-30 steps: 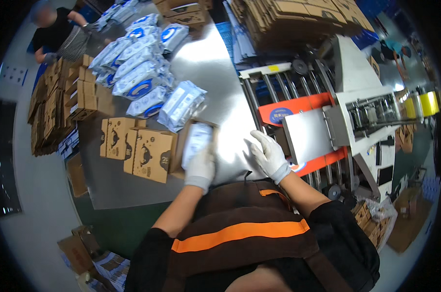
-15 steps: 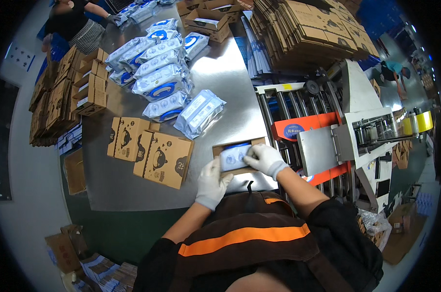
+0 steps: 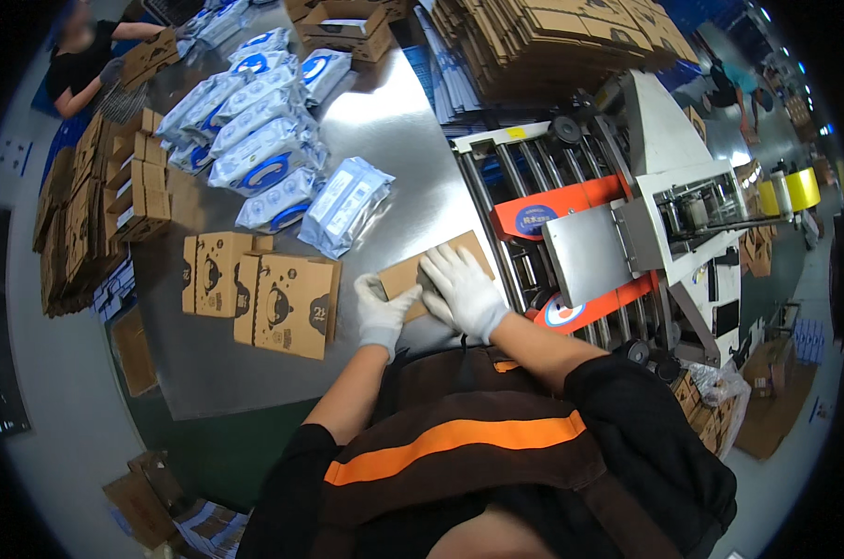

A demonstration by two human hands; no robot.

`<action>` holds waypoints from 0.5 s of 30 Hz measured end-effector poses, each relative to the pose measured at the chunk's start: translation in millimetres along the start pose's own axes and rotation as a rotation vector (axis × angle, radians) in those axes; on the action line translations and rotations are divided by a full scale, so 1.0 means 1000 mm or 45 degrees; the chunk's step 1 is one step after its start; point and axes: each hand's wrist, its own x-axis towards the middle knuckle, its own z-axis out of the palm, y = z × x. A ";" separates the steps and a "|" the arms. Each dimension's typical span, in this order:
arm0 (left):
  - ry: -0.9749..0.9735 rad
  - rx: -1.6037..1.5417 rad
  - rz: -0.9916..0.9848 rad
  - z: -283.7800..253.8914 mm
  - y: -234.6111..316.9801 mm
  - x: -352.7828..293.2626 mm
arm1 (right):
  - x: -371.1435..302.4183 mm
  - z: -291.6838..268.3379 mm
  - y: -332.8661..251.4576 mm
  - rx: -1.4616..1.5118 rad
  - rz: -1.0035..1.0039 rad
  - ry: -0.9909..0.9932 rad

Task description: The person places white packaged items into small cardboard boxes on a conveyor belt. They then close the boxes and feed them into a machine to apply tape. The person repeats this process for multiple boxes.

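Observation:
Directly before me on the steel table lies a small brown cardboard box (image 3: 404, 278), its top flaps folded down over the opening. My left hand (image 3: 383, 309), in a white glove, grips the box's left end, thumb across the top and fingers at the side. My right hand (image 3: 461, 287), also gloved, lies flat on the flaps with its fingers stretched out. The wipes pack inside is hidden now. Farther off to the left, several blue-and-white wipes packs (image 3: 271, 161) are piled, one pack (image 3: 345, 207) lying nearest the box.
Printed cartons (image 3: 287, 303) stand left of my hands. On the right is a roller conveyor (image 3: 534, 168) with orange guides and a sealing machine (image 3: 669, 210). Flattened cartons (image 3: 534, 47) are stacked behind. A co-worker (image 3: 91, 61) at the far left holds a carton.
The box's flaps have come down over the wipes pack. My right hand went from pinching the pack to lying flat on top. The co-worker now holds a carton.

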 end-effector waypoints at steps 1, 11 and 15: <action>-0.080 -0.066 -0.031 0.009 -0.006 -0.003 | -0.028 0.015 0.007 -0.085 -0.054 0.111; -0.712 -0.164 -0.322 0.111 0.045 -0.027 | -0.097 -0.001 0.077 -0.101 0.411 0.290; -0.760 0.297 0.159 0.050 0.047 -0.018 | -0.066 -0.017 0.042 0.507 0.270 0.479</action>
